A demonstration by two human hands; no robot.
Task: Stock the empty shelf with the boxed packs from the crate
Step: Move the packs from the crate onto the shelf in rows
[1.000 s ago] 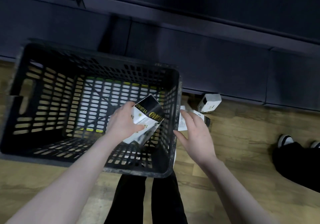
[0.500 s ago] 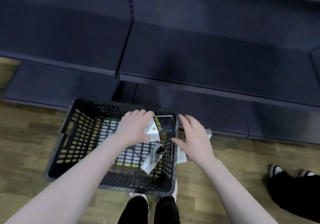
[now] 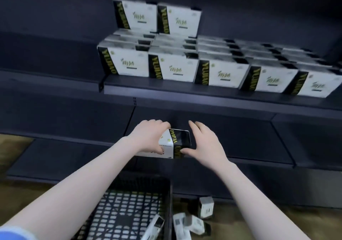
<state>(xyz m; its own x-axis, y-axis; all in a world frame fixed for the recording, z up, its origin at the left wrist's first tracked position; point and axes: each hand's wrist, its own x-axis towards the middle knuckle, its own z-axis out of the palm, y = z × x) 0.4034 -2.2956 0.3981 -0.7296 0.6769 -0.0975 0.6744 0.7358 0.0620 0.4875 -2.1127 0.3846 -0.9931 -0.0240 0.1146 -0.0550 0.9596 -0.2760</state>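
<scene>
Left hand (image 3: pixel 148 137) grasping white-and-black cardboard pack (image 3: pixel 173 143) above dark metal shelf (image 3: pixel 240 147); right hand (image 3: pixel 201 143) thumb touching pack, fingers extended, released.

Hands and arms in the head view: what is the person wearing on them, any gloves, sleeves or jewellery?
Both hands, the left hand and the right hand, are bare, with no gloves. No rings or watch show. Both forearms are uncovered to the frame edge. The only clothing visible is a blue sleeve edge at the lower left corner, on the left arm.
</scene>
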